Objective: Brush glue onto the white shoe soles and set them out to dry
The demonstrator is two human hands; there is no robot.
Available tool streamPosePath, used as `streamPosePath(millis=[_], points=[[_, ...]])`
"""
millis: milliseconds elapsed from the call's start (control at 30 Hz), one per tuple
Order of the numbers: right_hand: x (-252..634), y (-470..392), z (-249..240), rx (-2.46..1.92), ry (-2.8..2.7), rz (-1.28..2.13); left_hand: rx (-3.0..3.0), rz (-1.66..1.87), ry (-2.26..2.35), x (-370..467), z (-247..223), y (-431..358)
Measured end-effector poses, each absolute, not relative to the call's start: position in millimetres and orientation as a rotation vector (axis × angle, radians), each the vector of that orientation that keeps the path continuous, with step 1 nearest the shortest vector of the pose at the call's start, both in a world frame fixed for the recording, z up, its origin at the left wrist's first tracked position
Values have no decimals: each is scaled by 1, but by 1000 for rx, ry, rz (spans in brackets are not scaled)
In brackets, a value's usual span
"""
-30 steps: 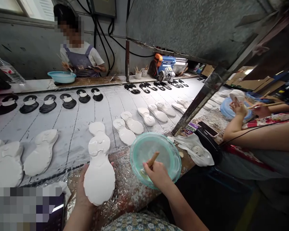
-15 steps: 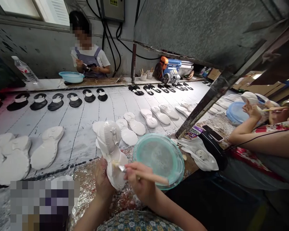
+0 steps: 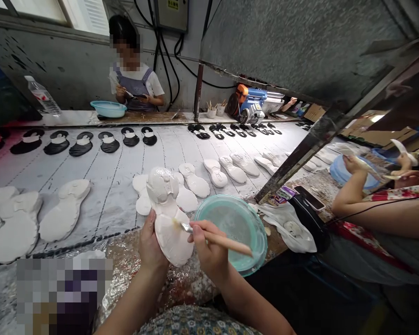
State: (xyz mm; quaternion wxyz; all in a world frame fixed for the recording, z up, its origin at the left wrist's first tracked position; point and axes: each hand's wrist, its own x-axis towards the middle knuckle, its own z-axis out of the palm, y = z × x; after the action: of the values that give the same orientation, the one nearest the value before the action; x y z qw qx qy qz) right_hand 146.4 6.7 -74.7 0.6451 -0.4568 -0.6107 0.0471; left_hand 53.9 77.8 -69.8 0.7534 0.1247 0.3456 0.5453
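My left hand point(image 3: 152, 246) grips a white shoe upper piece, a sole-shaped sandal part point(image 3: 171, 235), from its left edge and tilts it up over the near table edge. Its surface looks wet and white. Closed around a wooden-handled paintbrush point(image 3: 226, 242) is my right hand point(image 3: 211, 256), and the pale bristles touch the middle of the sandal part. Just right of it stands a turquoise basin point(image 3: 260, 218) with whitish liquid inside. More white sole-shaped parts point(image 3: 64, 209) lie on the white belt to the left and behind.
Black sandal parts point(image 3: 109, 143) line the belt's far side. A slanted metal post point(image 3: 293, 163) rises right of the basin. A co-worker point(image 3: 138, 88) sits opposite; another person's arm point(image 3: 380, 216) works at the right beside a blue basin point(image 3: 338, 172). A phone point(image 3: 310, 198) lies nearby.
The sandal part has turned to show its wide end more flatly, and the brush has shifted slightly right and up on it. White parts on the belt have shifted slightly left.
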Motion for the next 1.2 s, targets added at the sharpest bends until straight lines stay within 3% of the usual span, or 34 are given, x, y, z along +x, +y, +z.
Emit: streamPosePath(millis=[200, 367, 733, 900, 1200], points=[[146, 5, -82, -783, -1602, 17, 105, 1107, 859, 49, -58, 102], [143, 0, -93, -883, -1594, -7, 121, 1070, 850, 39, -59, 116], [175, 6, -92, -1187, -1153, 544, 253, 864, 771, 18, -39, 104], [180, 2, -85, -1093, -1223, 735, 245, 806, 765, 20, -40, 92], [176, 21, -55, -1106, -1048, 661, 514, 961, 793, 29, -30, 70]])
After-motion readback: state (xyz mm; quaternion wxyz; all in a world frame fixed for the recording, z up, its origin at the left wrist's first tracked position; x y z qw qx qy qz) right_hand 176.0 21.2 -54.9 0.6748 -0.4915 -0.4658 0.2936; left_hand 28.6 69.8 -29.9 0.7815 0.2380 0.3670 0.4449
